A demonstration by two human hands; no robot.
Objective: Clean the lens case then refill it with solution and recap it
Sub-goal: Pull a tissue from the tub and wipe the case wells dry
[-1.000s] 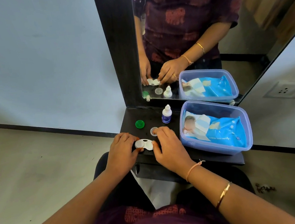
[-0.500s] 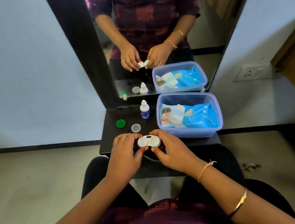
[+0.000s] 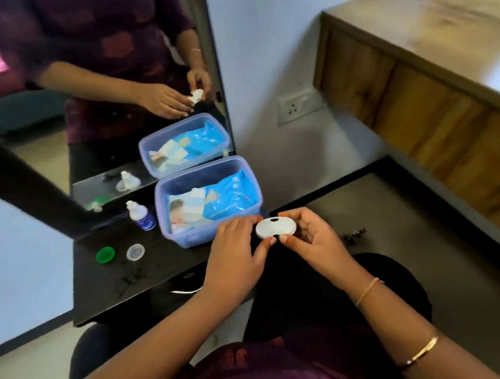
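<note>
The white oval plastic lens case has moved right, off the black shelf; left hand and right hand pinch its ends, probably emptying it.

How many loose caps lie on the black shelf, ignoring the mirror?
2: a green cap near the left edge, a clear cap beside it. More may hide behind the tub.

My black shelf carries four things. Toward its left end lie a green cap and a clear cap, side by side but not touching. Behind them the small solution bottle stands upright, just beside the blue plastic tub — that one fills the shelf's right end.
</note>
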